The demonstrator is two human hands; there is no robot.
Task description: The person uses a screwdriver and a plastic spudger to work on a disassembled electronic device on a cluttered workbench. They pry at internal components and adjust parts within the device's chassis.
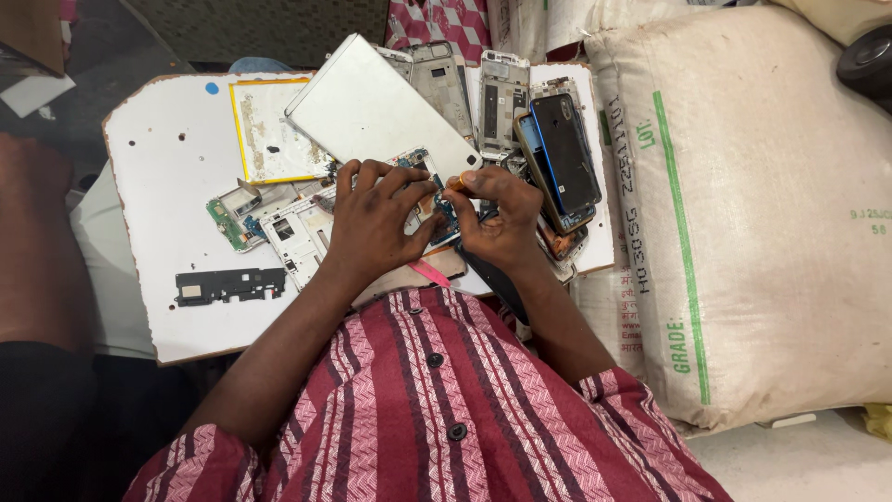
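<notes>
My left hand (376,218) presses its spread fingers down on an opened phone body with a blue circuit board (435,200) on the white board (158,158). Beside it, my right hand (497,218) is closed around a small tool with an orange handle (457,184), its tip at the circuit board. A large silver back cover (372,107) lies tilted just beyond both hands.
Several stripped phone frames (502,93) and a dark phone with a blue rim (562,153) lie at the back right. A yellow-edged battery sheet (265,139), a green board (226,223) and a black plastic piece (230,285) sit to the left. A big white sack (762,232) stands on the right.
</notes>
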